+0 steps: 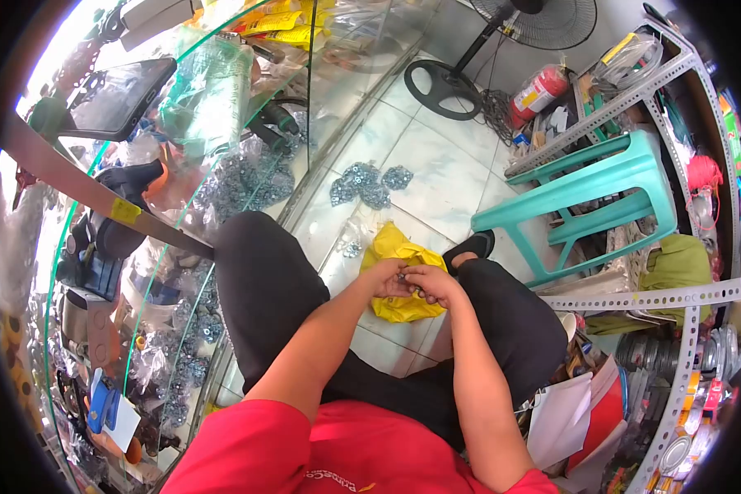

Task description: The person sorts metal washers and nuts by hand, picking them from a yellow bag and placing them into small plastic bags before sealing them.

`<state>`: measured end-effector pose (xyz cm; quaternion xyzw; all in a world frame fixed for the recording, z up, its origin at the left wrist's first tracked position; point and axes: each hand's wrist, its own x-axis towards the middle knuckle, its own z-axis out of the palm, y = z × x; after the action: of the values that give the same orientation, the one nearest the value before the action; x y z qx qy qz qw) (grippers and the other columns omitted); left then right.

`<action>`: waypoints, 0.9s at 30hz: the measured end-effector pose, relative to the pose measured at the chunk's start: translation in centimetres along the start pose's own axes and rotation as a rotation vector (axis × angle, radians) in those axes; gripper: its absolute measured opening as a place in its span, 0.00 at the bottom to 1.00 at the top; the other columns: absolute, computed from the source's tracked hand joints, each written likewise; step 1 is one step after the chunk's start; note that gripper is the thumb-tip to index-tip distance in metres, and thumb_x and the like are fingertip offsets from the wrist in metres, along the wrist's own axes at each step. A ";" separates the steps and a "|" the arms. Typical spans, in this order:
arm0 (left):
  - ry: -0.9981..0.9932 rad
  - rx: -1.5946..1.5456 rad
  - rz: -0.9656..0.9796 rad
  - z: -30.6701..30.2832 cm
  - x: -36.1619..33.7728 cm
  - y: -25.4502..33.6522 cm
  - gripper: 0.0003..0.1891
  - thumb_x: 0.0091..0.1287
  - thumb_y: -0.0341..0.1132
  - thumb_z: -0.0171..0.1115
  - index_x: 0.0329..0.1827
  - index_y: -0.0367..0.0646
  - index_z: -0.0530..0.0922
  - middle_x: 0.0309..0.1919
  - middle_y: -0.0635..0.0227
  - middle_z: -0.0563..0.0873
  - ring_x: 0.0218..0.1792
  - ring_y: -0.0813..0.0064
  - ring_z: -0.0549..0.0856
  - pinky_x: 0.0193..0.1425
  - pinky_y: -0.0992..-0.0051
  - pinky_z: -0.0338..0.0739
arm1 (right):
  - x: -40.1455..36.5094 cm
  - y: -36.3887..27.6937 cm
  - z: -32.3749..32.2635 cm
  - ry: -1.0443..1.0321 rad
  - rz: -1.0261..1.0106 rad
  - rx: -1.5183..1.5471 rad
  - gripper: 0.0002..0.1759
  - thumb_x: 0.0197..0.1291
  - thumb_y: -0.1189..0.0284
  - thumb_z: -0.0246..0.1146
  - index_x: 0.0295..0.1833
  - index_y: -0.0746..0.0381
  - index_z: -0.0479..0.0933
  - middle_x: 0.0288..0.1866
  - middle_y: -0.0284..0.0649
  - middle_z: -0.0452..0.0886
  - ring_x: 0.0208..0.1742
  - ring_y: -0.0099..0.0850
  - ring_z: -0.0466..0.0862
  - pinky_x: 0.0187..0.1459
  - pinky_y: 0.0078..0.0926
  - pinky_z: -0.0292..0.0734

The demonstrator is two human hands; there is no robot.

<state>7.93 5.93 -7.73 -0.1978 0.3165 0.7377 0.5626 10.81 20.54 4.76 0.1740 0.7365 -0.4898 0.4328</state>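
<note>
My left hand [390, 278] and my right hand [433, 285] meet between my knees, above a crumpled yellow plastic bag [395, 244] on the floor. The left is cupped, with small dark metal pieces [402, 278] in it; they look like nuts, but are too small to be sure. My right hand's fingertips are pinched against them, and what they grip is partly hidden. Beyond the yellow bag lie several clear bags of small metal hardware [374, 194]. A smaller clear bag [351, 247] with a few metal pieces rests left of the yellow bag.
A glass display case [181, 206] full of bagged hardware stands at my left, with a phone [123, 97] on top. To the right are a green plastic stool [584, 193] and metal shelving [650, 296]. A fan [449, 89] and red fire extinguisher [542, 89] stand ahead.
</note>
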 end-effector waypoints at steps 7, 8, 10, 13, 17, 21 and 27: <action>-0.155 0.012 0.053 1.2 -0.5 0.7 0.16 0.75 0.43 0.45 0.43 0.42 0.77 0.33 0.64 0.84 0.37 0.66 0.86 0.50 0.63 0.84 | -1.4 -0.1 -0.2 0.094 -0.064 0.120 0.14 0.68 0.66 0.56 0.53 0.58 0.79 0.29 0.28 0.75 0.21 0.17 0.69 0.17 0.14 0.57; -0.148 0.026 0.055 1.6 -0.9 0.8 0.15 0.75 0.43 0.45 0.43 0.43 0.77 0.33 0.65 0.84 0.38 0.67 0.86 0.51 0.63 0.83 | -1.4 0.2 -0.5 0.105 -0.057 0.198 0.14 0.68 0.66 0.56 0.53 0.59 0.79 0.29 0.28 0.74 0.21 0.17 0.69 0.17 0.14 0.57; -0.137 0.068 0.045 2.1 -1.6 1.2 0.15 0.75 0.44 0.46 0.43 0.44 0.77 0.33 0.67 0.84 0.38 0.68 0.86 0.53 0.63 0.82 | -1.8 0.5 -0.9 0.104 -0.069 0.391 0.12 0.68 0.66 0.56 0.49 0.61 0.79 0.30 0.28 0.74 0.23 0.16 0.68 0.17 0.13 0.55; -0.123 0.095 0.054 2.9 -2.7 1.7 0.14 0.74 0.44 0.47 0.44 0.45 0.77 0.34 0.69 0.84 0.40 0.69 0.86 0.55 0.63 0.80 | -2.0 0.8 -2.0 0.051 -0.087 0.560 0.12 0.68 0.66 0.56 0.47 0.62 0.79 0.29 0.28 0.74 0.22 0.15 0.68 0.17 0.11 0.54; -0.094 0.104 0.079 3.7 -3.4 1.7 0.13 0.73 0.42 0.50 0.49 0.45 0.76 0.37 0.69 0.84 0.42 0.68 0.85 0.55 0.64 0.80 | -1.8 1.0 -2.3 0.058 -0.145 0.528 0.10 0.67 0.67 0.58 0.46 0.63 0.79 0.31 0.30 0.78 0.23 0.14 0.69 0.17 0.10 0.55; -0.126 0.081 0.090 3.2 -2.9 1.6 0.13 0.73 0.42 0.50 0.50 0.44 0.76 0.38 0.68 0.84 0.43 0.67 0.86 0.53 0.67 0.81 | -1.6 0.5 -1.3 0.101 -0.186 0.490 0.09 0.67 0.70 0.59 0.46 0.64 0.79 0.34 0.31 0.80 0.22 0.13 0.69 0.17 0.10 0.58; -0.151 0.056 0.104 3.4 -3.0 1.6 0.11 0.73 0.41 0.52 0.46 0.44 0.77 0.34 0.70 0.83 0.42 0.69 0.86 0.49 0.71 0.82 | -0.7 0.8 -1.0 0.132 -0.297 0.516 0.09 0.67 0.72 0.60 0.47 0.64 0.78 0.35 0.31 0.81 0.24 0.13 0.69 0.18 0.10 0.60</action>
<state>7.52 5.88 -2.96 -0.1090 0.3037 0.7696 0.5510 11.28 21.89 5.03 0.2003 0.6316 -0.7063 0.2493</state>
